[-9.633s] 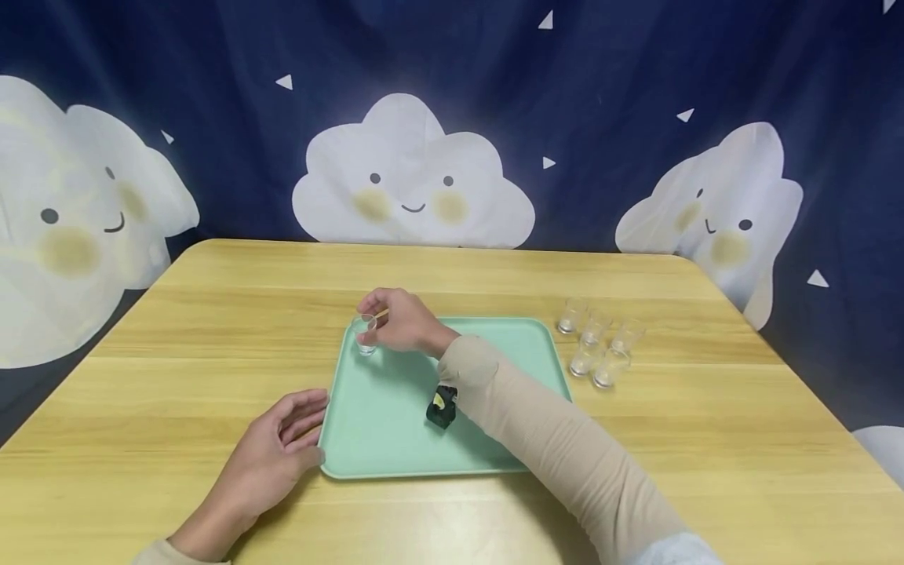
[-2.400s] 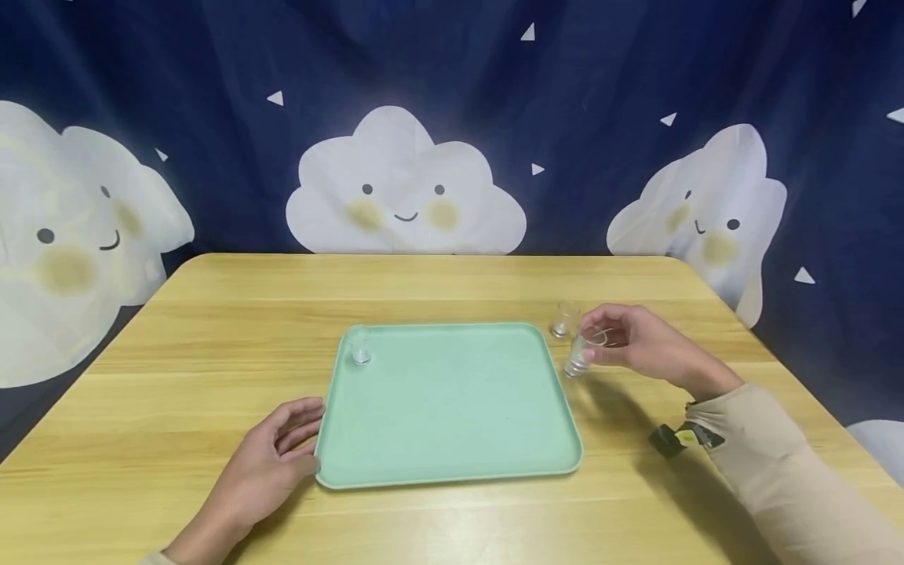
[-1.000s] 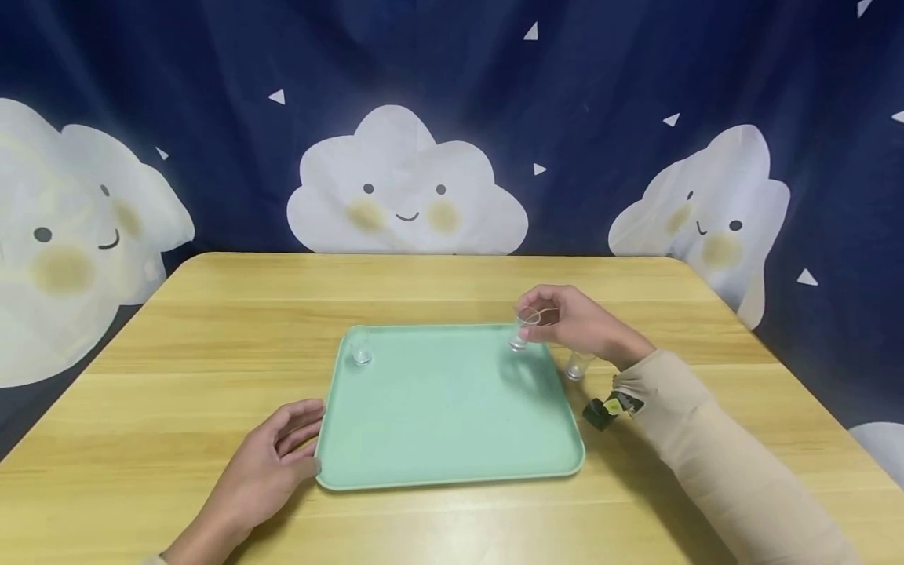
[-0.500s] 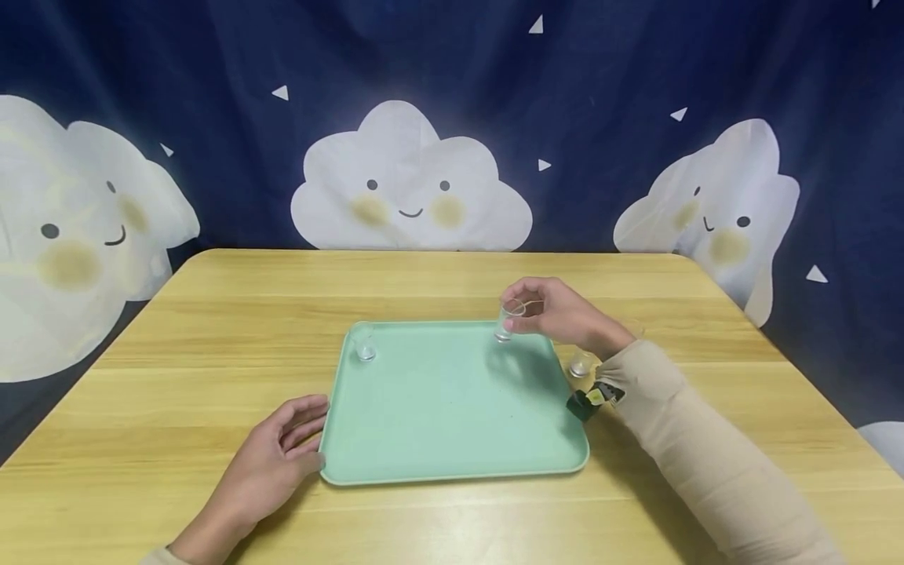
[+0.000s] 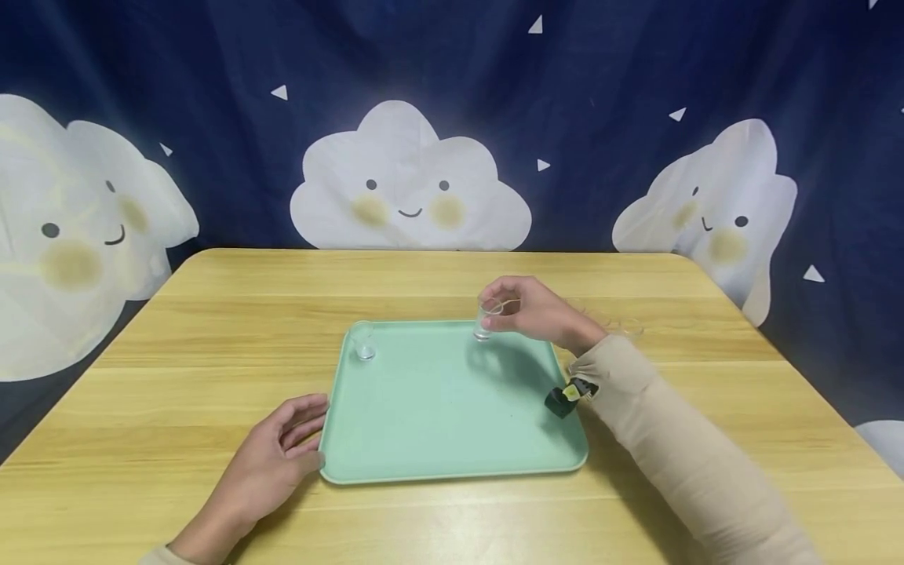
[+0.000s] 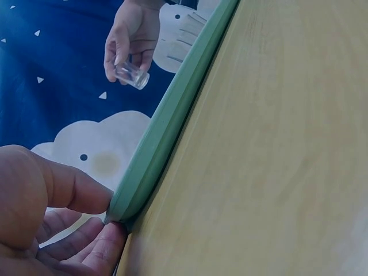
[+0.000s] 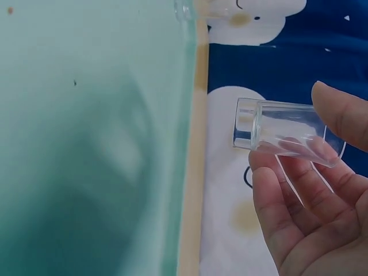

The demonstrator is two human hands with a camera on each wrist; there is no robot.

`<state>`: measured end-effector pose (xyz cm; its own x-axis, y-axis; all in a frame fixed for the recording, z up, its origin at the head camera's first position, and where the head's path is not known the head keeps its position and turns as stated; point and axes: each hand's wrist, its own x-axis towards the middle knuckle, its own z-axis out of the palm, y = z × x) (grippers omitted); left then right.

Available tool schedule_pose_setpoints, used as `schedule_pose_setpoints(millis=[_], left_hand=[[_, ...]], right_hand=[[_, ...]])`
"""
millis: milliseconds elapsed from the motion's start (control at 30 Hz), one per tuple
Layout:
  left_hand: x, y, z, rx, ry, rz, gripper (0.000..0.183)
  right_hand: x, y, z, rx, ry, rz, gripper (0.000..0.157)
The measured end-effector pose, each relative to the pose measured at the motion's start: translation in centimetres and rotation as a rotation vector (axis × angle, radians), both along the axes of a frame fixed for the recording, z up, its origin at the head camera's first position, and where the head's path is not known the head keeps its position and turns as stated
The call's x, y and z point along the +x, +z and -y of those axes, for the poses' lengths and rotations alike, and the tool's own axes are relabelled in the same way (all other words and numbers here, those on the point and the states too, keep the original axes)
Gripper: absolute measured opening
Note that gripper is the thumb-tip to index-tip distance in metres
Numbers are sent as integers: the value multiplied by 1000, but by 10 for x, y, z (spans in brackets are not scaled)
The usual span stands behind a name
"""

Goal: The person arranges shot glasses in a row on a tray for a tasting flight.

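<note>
My right hand (image 5: 540,314) holds a small clear shot glass (image 5: 482,333) upright between thumb and fingers, raised above the back edge of the mint-green tray (image 5: 452,475). In the right wrist view, the thick base of that shot glass (image 7: 244,123) sticks out past the fingertips. A second shot glass (image 5: 364,350) stands in the tray's back left corner. At the tray's front left, my left hand (image 5: 268,459) rests on the table side; in the left wrist view its thumb and fingertips pinch the tray rim (image 6: 138,184).
More shot glasses (image 5: 631,326) stand on the wooden table (image 5: 233,345) right of the tray, mostly hidden behind the right forearm. A black device (image 5: 563,400) is strapped at the right wrist and overhangs the tray. A dark blue curtain (image 5: 452,55) with clouds hangs behind the table.
The earlier shot glass was released in the back left corner. My right hand then took another from the group at right and carried it left over the tray. My left hand stayed.
</note>
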<state>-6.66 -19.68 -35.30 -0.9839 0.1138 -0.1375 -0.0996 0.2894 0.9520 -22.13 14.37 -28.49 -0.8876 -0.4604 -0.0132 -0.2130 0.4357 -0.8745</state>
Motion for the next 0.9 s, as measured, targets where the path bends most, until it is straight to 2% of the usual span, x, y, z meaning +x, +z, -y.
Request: schedule_pose_setpoints(millis=[367, 900], left_hand=[[-1, 1, 0, 6, -8, 13, 64], [-1, 1, 1, -1, -7, 8, 63]], right_hand=[[-7, -9, 18, 18, 16, 15, 30], [-12, -12, 41, 17, 36, 44, 32]])
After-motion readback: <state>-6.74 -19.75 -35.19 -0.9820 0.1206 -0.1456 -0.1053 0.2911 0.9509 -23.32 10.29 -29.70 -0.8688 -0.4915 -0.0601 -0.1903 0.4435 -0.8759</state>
